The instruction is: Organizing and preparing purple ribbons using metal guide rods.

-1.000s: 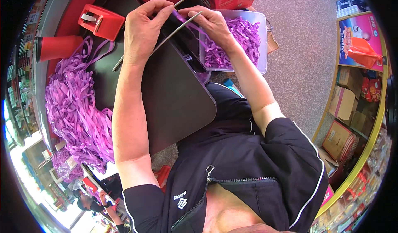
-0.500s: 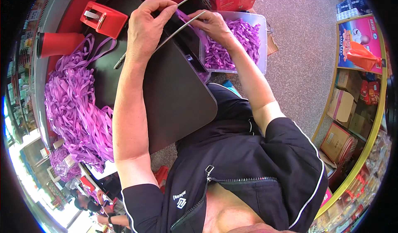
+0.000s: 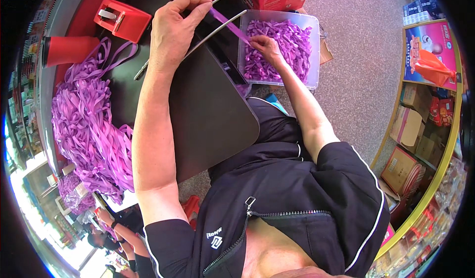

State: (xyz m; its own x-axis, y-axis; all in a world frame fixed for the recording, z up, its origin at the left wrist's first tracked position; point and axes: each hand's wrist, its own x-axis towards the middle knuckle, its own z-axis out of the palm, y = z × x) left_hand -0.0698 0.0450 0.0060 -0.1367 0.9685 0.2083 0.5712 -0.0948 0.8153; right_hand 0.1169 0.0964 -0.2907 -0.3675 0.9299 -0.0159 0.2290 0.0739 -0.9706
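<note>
Over the desk (image 3: 217, 124), a purple ribbon (image 3: 233, 27) is pinched by the left hand (image 3: 175, 30), under which slim metal prongs (image 3: 203, 42) are seen, and is grasped farther along by the right hand (image 3: 267, 48), right of the desk. Purple ribbons (image 3: 84, 124) are heaped along the desk's left side; short pieces (image 3: 289, 33) are contained in a clear bin (image 3: 315, 40) to its right. A red device (image 3: 123, 18) is set at the desk's far left.

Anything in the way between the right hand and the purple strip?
Nothing visible: the right hand pinches the purple strip at its lower end. Toward the left hand, a grey rod crosses the strip in view, over or under unclear.
</note>
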